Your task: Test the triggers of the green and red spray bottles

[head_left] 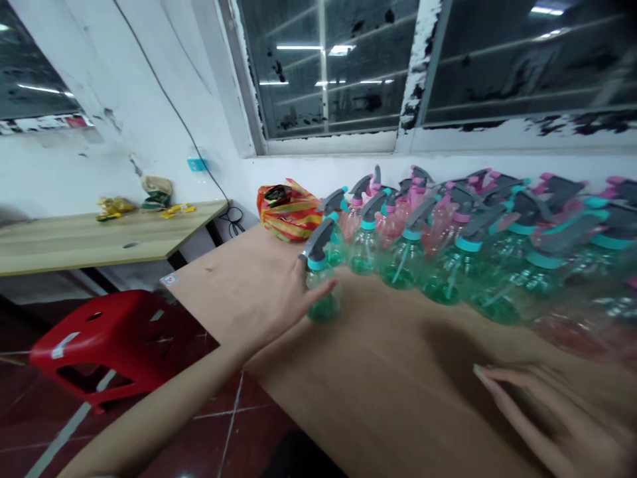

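My left hand is wrapped around a spray bottle with a clear green body, turquoise collar and grey trigger head. The thumb lies across its front; the other fingers are mostly hidden behind it. This bottle stands upright on the brown tabletop, at the left end of a group of similar bottles. Low on the right, my right hand hovers over the table, somewhat blurred. Its fingers are extended and loosely bent, thumb and index tips close together, and I see nothing held in it. Green spray bottles stand nearest, with pink spray bottles among and behind them.
A red and yellow plastic bag sits against the wall on the brown table. To the left are a second table bearing small yellow items and a red stool. A black cable hangs down the wall beside the windows.
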Available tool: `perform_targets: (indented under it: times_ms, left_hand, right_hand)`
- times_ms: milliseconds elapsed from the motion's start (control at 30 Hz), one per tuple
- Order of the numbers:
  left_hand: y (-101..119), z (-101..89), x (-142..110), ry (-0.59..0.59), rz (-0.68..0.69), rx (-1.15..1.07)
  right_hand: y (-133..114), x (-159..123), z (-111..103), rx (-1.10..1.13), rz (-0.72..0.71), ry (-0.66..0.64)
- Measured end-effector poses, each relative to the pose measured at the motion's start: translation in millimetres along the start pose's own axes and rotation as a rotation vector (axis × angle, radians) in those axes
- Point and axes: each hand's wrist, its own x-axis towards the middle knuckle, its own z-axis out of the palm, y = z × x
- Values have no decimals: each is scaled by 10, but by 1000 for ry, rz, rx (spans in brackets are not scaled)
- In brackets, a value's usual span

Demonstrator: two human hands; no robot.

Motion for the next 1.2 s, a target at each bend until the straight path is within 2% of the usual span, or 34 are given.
perform_targets:
  times_ms: [100, 267, 433, 567, 800, 933, 1033, 1200]
  left_hand:
    - [371, 185, -136, -116, 38, 14]
    - [977, 572, -196, -320, 112, 8]
    - [1384, 902, -208, -398, 166, -161]
    - [1478, 976, -223, -438, 187, -243]
    - [1524, 873, -26, -546, 128, -421]
    - [1617, 899, 141, -614, 196, -583]
    - [1676, 936, 193, -659, 245, -532]
    - [1709, 1015, 184, -573, 367, -479]
  right_hand:
    - [43, 62, -74, -27, 1, -25]
    - [258, 93, -213, -61, 107, -130]
    - [484, 31, -384, -73, 143, -180]
    - [523, -34, -488, -88, 172, -181]
    - [502, -80, -468, -76, 172, -192]
    - [520, -51, -418, -75, 156, -192]
    - [528, -52, -386, -78, 147, -182]
    - [558, -68, -347, -82, 136, -173]
